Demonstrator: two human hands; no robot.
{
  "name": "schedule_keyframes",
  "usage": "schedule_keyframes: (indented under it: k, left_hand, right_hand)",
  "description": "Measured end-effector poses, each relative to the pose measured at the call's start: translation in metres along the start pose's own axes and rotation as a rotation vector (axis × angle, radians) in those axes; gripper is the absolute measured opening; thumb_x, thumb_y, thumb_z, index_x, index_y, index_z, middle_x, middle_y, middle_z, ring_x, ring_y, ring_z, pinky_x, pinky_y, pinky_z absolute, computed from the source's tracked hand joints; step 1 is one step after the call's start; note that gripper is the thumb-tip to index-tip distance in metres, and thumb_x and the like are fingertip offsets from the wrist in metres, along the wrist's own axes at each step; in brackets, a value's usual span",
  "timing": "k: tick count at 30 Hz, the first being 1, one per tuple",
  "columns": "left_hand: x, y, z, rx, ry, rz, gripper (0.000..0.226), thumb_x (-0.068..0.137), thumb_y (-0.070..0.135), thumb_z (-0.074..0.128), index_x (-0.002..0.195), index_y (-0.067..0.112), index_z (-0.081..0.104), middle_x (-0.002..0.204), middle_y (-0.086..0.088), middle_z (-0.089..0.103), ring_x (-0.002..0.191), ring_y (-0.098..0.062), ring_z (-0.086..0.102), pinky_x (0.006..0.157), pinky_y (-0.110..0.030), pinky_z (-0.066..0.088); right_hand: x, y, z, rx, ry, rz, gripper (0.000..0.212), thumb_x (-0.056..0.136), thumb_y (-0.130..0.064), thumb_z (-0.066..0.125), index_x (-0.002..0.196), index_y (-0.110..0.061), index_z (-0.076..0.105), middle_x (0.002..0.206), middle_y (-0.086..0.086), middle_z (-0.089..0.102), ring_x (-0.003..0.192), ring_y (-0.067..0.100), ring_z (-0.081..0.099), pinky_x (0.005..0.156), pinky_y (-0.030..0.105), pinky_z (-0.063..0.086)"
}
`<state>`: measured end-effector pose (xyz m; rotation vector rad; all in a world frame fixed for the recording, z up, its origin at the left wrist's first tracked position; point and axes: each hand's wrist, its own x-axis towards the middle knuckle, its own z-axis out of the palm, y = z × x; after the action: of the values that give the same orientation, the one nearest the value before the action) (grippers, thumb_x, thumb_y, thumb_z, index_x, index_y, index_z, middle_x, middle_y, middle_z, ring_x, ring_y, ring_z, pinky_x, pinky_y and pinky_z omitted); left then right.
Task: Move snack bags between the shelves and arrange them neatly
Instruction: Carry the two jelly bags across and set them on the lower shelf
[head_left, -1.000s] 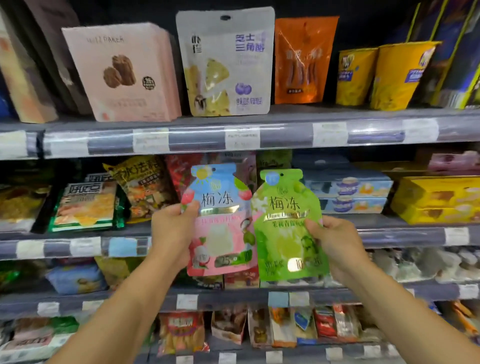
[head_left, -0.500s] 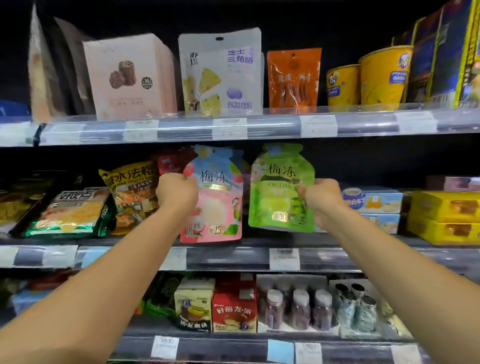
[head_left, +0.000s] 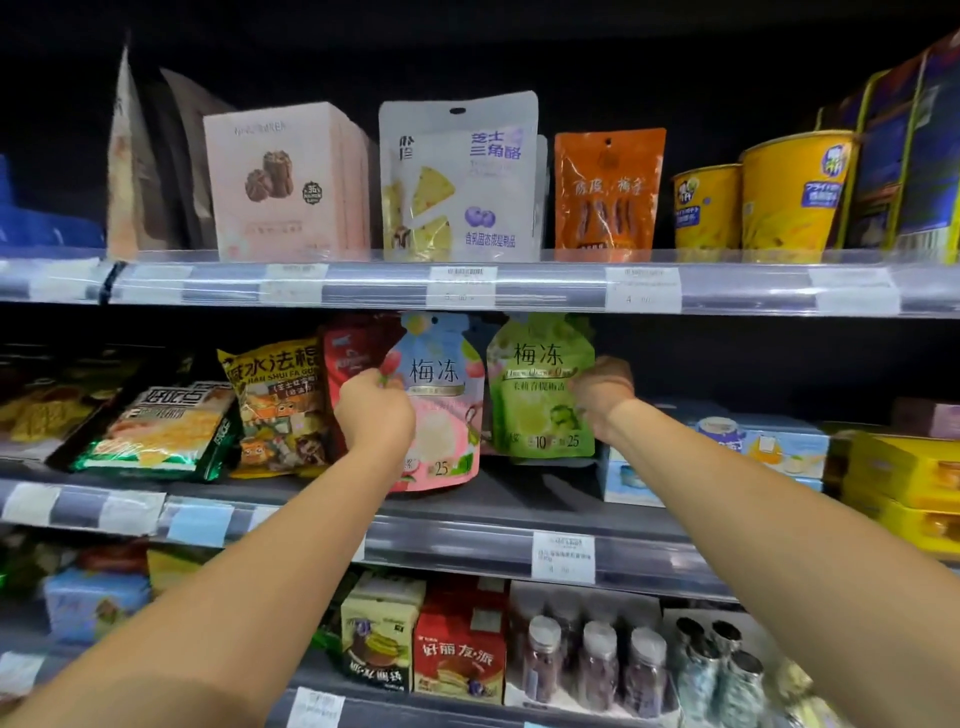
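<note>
Placement is under way, not complete. Both pouches are sitting inside the middle shelf bay but each is still in a hand, so release and final squaring are remaining, in my judgement.

Working from the left end of the grey metal middle shelf (head_left: 519, 506): a glossy green foil snack pack (head_left: 156, 431) is lying tilted at the front edge, and a crinkled yellow printed snack bag (head_left: 278, 405) is leaning beside it. Just right of that, a red glossy bag (head_left: 345, 353) is standing partly behind the first pouch.

The left hand (head_left: 375, 415) is pinching the left edge of the pink and blue spouted jelly pouch (head_left: 441, 410), fingers closed on the film. This pouch is standing upright near the middle of the shelf, its base close to the front edge. It is smooth, soft plastic with a shaped neck at the top, likely to slump if unsupported.

Immediately to its right, the green spouted jelly pouch (head_left: 540, 395) is sitting slightly further back and higher; whether its base is resting on the shelf cannot be told. The right hand (head_left: 602, 397) is gripping its right edge, fingers wrapped behind it. The two pouches are touching or nearly so along their adjoining edges.

Further right, pale blue rigid cardboard boxes (head_left: 769, 447) are stacked, then yellow rectangular cartons (head_left: 904, 467) at the right end.

Outstanding: aligning both pouch faces to one line and letting go.
</note>
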<state>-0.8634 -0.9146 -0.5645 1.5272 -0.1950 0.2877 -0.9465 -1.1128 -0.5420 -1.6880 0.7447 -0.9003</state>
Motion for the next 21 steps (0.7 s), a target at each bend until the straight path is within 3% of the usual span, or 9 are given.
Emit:
schedule_keyframes:
  k: [2,4,7,10,15,18,21]
  left_hand:
    - [0.004,-0.004,0.002,0.013,-0.020,0.004,0.025,0.096,0.017,0.050,0.110,0.025,0.070,0.082,0.004,0.060,0.078,-0.027,0.058,0.077,-0.050,0.058]
    - [0.005,-0.006,0.003,0.034,-0.014,0.011,0.024,0.096,0.016,0.049,0.104,0.022,0.070,0.081,0.001,0.059,0.079,-0.030,0.058,0.077,-0.051,0.058]
    - [0.009,-0.014,0.005,0.072,-0.010,-0.009,0.020,0.095,0.017,0.049,0.092,0.022,0.068,0.075,-0.001,0.058,0.074,-0.031,0.057,0.074,-0.054,0.058]
    - [0.009,-0.018,0.008,0.069,-0.018,-0.022,0.019,0.095,0.018,0.050,0.083,0.024,0.064,0.074,-0.001,0.059,0.070,-0.029,0.055,0.073,-0.055,0.058]
    - [0.011,-0.022,0.013,-0.045,-0.025,-0.034,0.032,0.094,0.018,0.049,0.081,0.042,0.065,0.085,0.012,0.065,0.079,-0.024,0.059,0.081,-0.051,0.057]
    - [0.014,-0.019,0.019,-0.177,-0.025,-0.103,0.033,0.096,0.014,0.049,0.082,0.040,0.066,0.086,0.017,0.063,0.086,-0.018,0.060,0.087,-0.048,0.054]
    - [0.016,-0.020,0.022,-0.370,-0.036,-0.150,0.032,0.097,0.006,0.043,0.089,0.029,0.064,0.090,0.007,0.063,0.080,-0.010,0.057,0.070,-0.031,0.049]
  right_hand:
    - [0.004,0.004,0.004,-0.098,-0.002,-0.024,0.036,0.093,-0.004,0.054,0.129,0.000,0.055,0.131,0.020,0.057,0.091,0.018,0.049,0.062,0.024,0.044]
    - [0.004,0.008,0.007,-0.186,-0.008,-0.032,0.036,0.094,-0.005,0.051,0.130,-0.002,0.054,0.131,0.019,0.057,0.093,0.017,0.051,0.061,0.021,0.042]
    - [0.002,0.004,0.009,-0.387,0.043,-0.020,0.029,0.095,-0.004,0.049,0.122,0.004,0.056,0.124,0.017,0.060,0.107,0.025,0.062,0.078,0.029,0.052]
    - [0.004,-0.009,0.006,-0.550,0.048,-0.092,0.022,0.091,0.000,0.053,0.110,0.009,0.060,0.115,0.021,0.064,0.106,0.033,0.064,0.090,0.035,0.054]
    - [0.011,-0.021,0.001,-0.662,0.008,-0.186,0.034,0.090,0.000,0.053,0.124,0.004,0.056,0.125,0.017,0.061,0.113,0.029,0.062,0.094,0.031,0.052]
    - [0.012,-0.022,-0.002,-0.715,0.011,-0.207,0.037,0.093,-0.007,0.055,0.128,0.002,0.054,0.130,0.015,0.059,0.117,0.028,0.059,0.097,0.032,0.049]
    - [0.015,-0.020,-0.007,-0.706,0.046,-0.198,0.042,0.094,-0.014,0.057,0.133,0.000,0.050,0.136,0.015,0.054,0.123,0.029,0.054,0.102,0.033,0.046]
